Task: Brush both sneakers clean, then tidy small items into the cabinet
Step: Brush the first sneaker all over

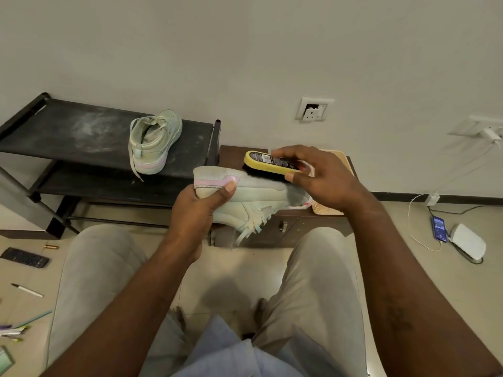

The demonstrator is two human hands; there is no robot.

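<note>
My left hand [198,210] grips the heel of a pale green sneaker [258,198] with a pink heel stripe, held on its side in front of me. My right hand [313,175] holds a yellow brush [268,163] with a dark label, its black bristles pressed on the sneaker's sole edge. The second pale green sneaker [153,142] stands upright on the top shelf of a black shoe rack [68,131], heel toward me, one lace hanging over the shelf edge.
A low brown cabinet [285,229] with closed doors stands behind the held sneaker, a woven mat [326,209] on top. On the floor at left lie a calculator [25,257], a pen [27,290], a small battery [51,246] and papers. At right, a phone [438,228] charges beside a white device [469,244].
</note>
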